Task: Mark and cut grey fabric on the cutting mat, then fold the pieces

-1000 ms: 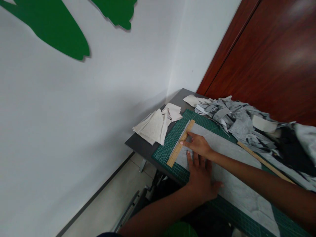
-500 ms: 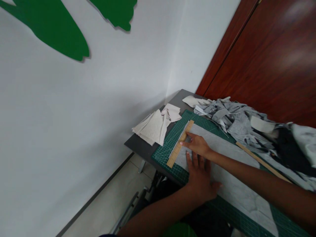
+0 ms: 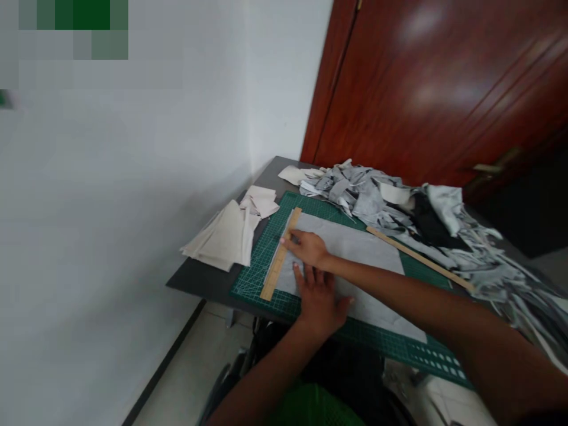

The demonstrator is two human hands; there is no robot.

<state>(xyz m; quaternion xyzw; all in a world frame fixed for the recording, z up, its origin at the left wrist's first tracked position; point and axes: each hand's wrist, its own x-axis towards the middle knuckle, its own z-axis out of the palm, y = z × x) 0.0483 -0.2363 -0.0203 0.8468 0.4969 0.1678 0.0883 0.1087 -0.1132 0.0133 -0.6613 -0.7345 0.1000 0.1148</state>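
A short wooden ruler point(image 3: 272, 277) lies across the left end of a light grey piece of fabric point(image 3: 370, 251), near the fabric's edge. My right hand point(image 3: 309, 247) has its thumb and fingertips closed on the middle of the ruler. Just nearer to me, my left hand point(image 3: 318, 303) lies palm down on the fabric with its fingers spread. My right forearm passes over part of the cloth. Under the fabric is a green cutting mat point(image 3: 254, 284) with a printed grid. A narrow strip of the mat shows left of the ruler.
Folded cream cloth pieces point(image 3: 219, 236) lie at the table's left side. A heap of grey and white fabric scraps point(image 3: 359, 183) fills the back and right. A longer wooden ruler point(image 3: 419, 257) lies before it. Wall and brown door point(image 3: 399, 89) stand behind the dark table point(image 3: 195, 283).
My view has turned right, so the table appears further left and more of the door and scraps shows. Both hands keep about the same places on the ruler and fabric.
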